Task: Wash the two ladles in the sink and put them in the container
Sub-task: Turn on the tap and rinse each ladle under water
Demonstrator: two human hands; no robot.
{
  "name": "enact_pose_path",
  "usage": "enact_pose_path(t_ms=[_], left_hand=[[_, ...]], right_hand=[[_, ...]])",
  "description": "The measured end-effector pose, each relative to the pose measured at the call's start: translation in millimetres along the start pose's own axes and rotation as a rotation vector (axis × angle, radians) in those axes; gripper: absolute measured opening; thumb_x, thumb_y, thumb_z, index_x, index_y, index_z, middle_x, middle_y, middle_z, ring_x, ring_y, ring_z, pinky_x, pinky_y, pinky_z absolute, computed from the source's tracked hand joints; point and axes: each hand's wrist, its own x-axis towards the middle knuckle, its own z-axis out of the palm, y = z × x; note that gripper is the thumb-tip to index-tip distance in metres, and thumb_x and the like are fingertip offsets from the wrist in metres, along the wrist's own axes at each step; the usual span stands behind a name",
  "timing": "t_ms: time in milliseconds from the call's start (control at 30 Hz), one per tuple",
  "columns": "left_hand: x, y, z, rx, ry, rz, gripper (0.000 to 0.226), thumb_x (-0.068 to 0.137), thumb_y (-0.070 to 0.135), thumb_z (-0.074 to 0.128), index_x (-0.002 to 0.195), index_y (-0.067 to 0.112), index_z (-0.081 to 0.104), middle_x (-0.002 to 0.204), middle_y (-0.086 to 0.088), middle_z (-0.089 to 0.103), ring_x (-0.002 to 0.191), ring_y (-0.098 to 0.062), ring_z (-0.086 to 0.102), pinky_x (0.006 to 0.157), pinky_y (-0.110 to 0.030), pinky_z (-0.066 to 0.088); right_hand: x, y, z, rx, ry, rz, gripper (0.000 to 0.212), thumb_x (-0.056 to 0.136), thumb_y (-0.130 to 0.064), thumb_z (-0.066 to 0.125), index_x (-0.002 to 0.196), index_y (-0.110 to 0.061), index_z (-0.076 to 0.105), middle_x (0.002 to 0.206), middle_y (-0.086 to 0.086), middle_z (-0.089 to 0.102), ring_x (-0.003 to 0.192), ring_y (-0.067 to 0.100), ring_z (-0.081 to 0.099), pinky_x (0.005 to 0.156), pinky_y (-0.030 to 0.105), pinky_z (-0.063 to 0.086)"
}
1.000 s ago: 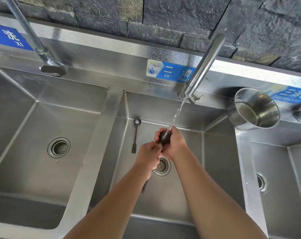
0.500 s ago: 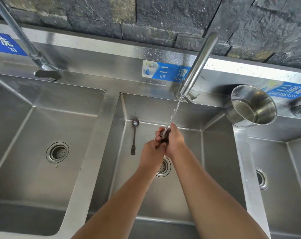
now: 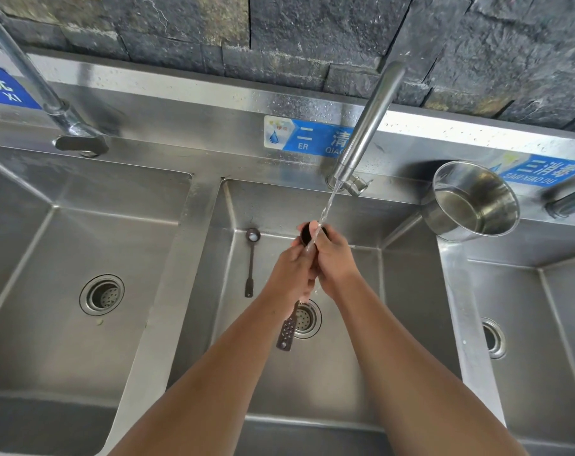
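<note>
Both hands work one ladle [image 3: 312, 233] under the tap [image 3: 366, 130] stream, above the middle sink [image 3: 407, 291]. The left hand [image 3: 292, 274] is wrapped round the handle, fingers [image 3: 301, 250] pressed together on it; the perforated handle end [image 3: 287, 330] hangs out below the wrist, over the drain [image 3: 307, 319]. The right hand [image 3: 337, 263] cups the dark bowl, fingers curled tight against it, water striking the bowl rim. The second ladle [image 3: 250, 258] lies flat on the sink floor, left of the hands, bowl toward the back wall, untouched. The container [image 3: 473, 200] is a steel pot on the counter ledge right of the tap; it looks empty of ladles, maybe a film of water at the bottom, hard to tell. The left sink [image 3: 49, 258] holds nothing but a small speck by its drain. Risks: a wet handle could slip through the left grip and drop onto the drain; the stream hitting the bowl could splash out at the person; the pot sits near the ledge edge, partly over the right sink [image 3: 549, 307], so dropping a ladle in off-centre could probably tip it; the second ladle is easily forgotten.
</note>
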Motion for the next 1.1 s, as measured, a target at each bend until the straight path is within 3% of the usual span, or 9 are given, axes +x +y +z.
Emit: enact_pose_path(t_ms=[133,300,433,600,733,800,900,1000,1100], left_hand=[[-1.7,2.3,-0.8,0.008,-0.04,-0.004,0.043,0.102,0.043,0.039,0.065,0.023,0.05,0.051,0.005,0.037,0.04,-0.011,0.027,0.038,-0.022,0.023],[-20.6,-14.4,-8.6,0.108,-0.027,0.088,0.037,0.104,0.029,0.035,0.072,0.016,0.048,0.054,0.002,0.044,0.041,-0.017,0.038,0.042,-0.026,0.033],[-33.9,-27.4,-18.5,0.077,-0.035,0.102,0.033,0.106,0.019,0.038,0.078,0.01,0.054,0.062,-0.008,0.052,0.049,-0.02,0.046,0.047,-0.025,0.04],[-30.6,4.2,-24.1,0.043,-0.173,0.097,0.021,0.101,0.019,0.047,0.092,0.005,0.059,0.069,-0.007,0.067,0.054,-0.021,0.057,0.051,-0.028,0.048],[-3.5,40.7,-9.8,0.1,-0.099,0.091,0.029,0.102,0.032,0.043,0.11,0.006,0.052,0.058,-0.005,0.058,0.042,-0.018,0.047,0.042,-0.027,0.037],[8.8,41.9,-3.4,0.159,-0.003,0.033,0.027,0.103,0.032,0.039,0.114,0.011,0.05,0.051,-0.001,0.046,0.037,-0.014,0.038,0.04,-0.023,0.028],[12.7,31.6,-1.0,0.106,0.036,-0.028,0.019,0.103,0.035,0.039,0.101,0.019,0.05,0.05,0.002,0.035,0.036,-0.01,0.031,0.04,-0.02,0.02],[9.2,25.5,2.0,0.075,0.021,0.011,0.027,0.103,0.035,0.041,0.081,0.023,0.049,0.048,0.008,0.038,0.038,-0.009,0.033,0.039,-0.02,0.024],[-2.3,22.7,5.7,0.052,-0.002,0.046,0.036,0.104,0.035,0.042,0.071,0.019,0.046,0.048,0.01,0.038,0.04,-0.008,0.03,0.038,-0.019,0.024]], right_hand=[[6.3,-22.0,9.5,0.018,0.059,-0.072,0.027,0.105,-0.019,0.044,0.084,-0.006,0.056,0.071,0.013,0.055,0.07,0.031,0.053,0.069,0.044,0.049],[15.2,-50.3,12.6,0.06,0.061,-0.077,0.023,0.106,-0.024,0.043,0.099,-0.006,0.056,0.07,0.009,0.057,0.05,0.022,0.058,0.061,0.04,0.06],[17.7,-60.2,10.7,0.073,0.019,-0.064,0.023,0.105,-0.027,0.045,0.1,-0.009,0.058,0.069,0.006,0.059,0.044,0.015,0.052,0.051,0.032,0.055],[18.5,-55.4,12.7,0.08,-0.001,-0.143,0.025,0.106,-0.024,0.044,0.097,-0.004,0.057,0.068,0.007,0.06,0.051,0.021,0.061,0.06,0.038,0.06],[4.5,-32.8,9.2,-0.027,-0.089,-0.097,0.038,0.104,-0.038,0.046,0.093,-0.003,0.057,0.052,0.014,0.053,0.035,0.026,0.052,0.038,0.03,0.046],[2.1,-24.0,7.9,0.002,-0.048,-0.065,0.033,0.105,-0.033,0.044,0.099,-0.004,0.057,0.057,0.016,0.058,0.042,0.028,0.053,0.045,0.034,0.045],[3.6,-23.6,7.7,-0.002,-0.009,-0.072,0.024,0.105,-0.025,0.044,0.098,-0.007,0.057,0.087,0.025,0.063,0.054,0.021,0.059,0.05,0.03,0.047],[5.9,-31.2,8.2,0.016,-0.023,-0.111,0.023,0.105,-0.022,0.045,0.095,-0.005,0.056,0.078,0.019,0.059,0.069,0.03,0.061,0.065,0.042,0.048],[9.6,-44.1,8.3,0.091,-0.041,-0.139,0.024,0.107,-0.02,0.041,0.095,-0.004,0.054,0.07,0.013,0.058,0.066,0.031,0.06,0.062,0.04,0.052]])
